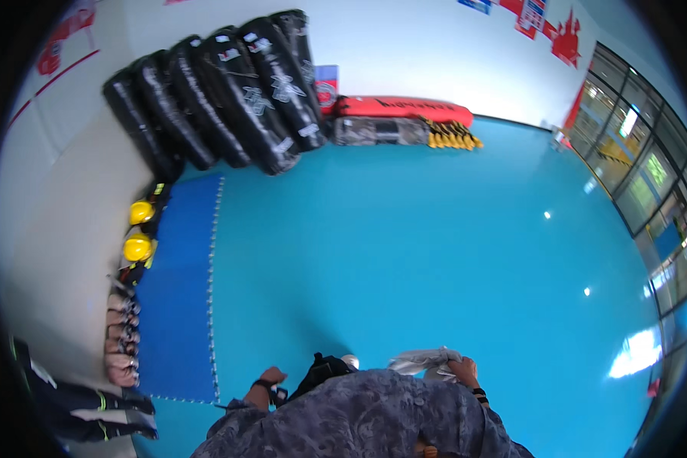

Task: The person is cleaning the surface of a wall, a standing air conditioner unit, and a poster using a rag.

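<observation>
My right hand (464, 371) is closed around a pale grey-white cloth (421, 360) in front of my body. The cloth hangs bunched to the left of the hand, and a dark band circles that wrist. My left hand (273, 376) is at the lower middle, with a wristwatch (277, 394) on its wrist. Its fingers are too small and foreshortened to read. Just right of it is black fabric (320, 375), with a whitish rounded thing (350, 361) beside it. My patterned grey shirt (372, 412) hides what lies below.
Turquoise floor (389, 240) spreads ahead. Black punching bags (252, 97) lean at the back left, near a red long bag (403, 107). A blue mat (177, 297) borders yellow helmets (138, 247) and several boots (121, 343). A person's legs (100, 403) show lower left; glass doors (635, 160) stand right.
</observation>
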The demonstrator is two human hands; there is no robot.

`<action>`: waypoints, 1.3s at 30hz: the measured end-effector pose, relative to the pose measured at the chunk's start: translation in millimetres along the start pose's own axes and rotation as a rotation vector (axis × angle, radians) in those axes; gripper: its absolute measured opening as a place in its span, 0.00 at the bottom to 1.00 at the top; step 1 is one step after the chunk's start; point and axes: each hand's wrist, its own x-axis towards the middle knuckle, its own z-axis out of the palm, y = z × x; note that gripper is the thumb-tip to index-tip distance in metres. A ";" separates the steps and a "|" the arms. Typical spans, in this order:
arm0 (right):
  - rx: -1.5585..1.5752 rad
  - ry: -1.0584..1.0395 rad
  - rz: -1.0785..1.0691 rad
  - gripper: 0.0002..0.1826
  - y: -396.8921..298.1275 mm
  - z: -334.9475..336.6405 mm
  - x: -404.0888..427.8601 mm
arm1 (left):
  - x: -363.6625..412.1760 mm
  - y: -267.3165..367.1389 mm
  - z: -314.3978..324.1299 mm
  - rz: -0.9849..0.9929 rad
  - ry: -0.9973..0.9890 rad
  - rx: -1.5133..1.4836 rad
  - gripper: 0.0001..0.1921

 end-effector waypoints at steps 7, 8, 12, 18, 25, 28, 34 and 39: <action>0.070 0.035 0.530 0.29 83.6 -10.2 -28.0 | 126.1 213.1 -90.5 0.592 0.245 0.220 0.18; 0.070 0.044 0.618 0.27 87.5 -5.6 -26.9 | 128.6 247.0 -98.9 0.615 0.262 0.190 0.18; 0.099 0.015 0.711 0.26 115.2 16.7 -10.5 | 148.2 341.1 -97.7 0.692 0.115 0.152 0.20; 0.126 -0.054 0.615 0.25 139.4 17.8 86.8 | 137.7 384.4 -70.9 0.689 0.001 0.319 0.21; 0.218 -0.017 -0.005 0.25 66.2 -99.5 300.7 | 169.1 324.3 -90.8 0.693 0.118 0.558 0.15; 0.258 0.045 0.157 0.24 14.5 -150.7 405.5 | 153.7 396.0 -94.6 0.389 -0.040 0.127 0.21; 0.198 0.148 -0.143 0.27 -93.5 -214.1 529.8 | 271.5 410.8 -36.0 0.914 0.025 0.594 0.20; 0.012 0.209 0.000 0.25 -39.5 -226.1 584.5 | 307.1 589.2 -97.0 0.244 -0.084 0.176 0.17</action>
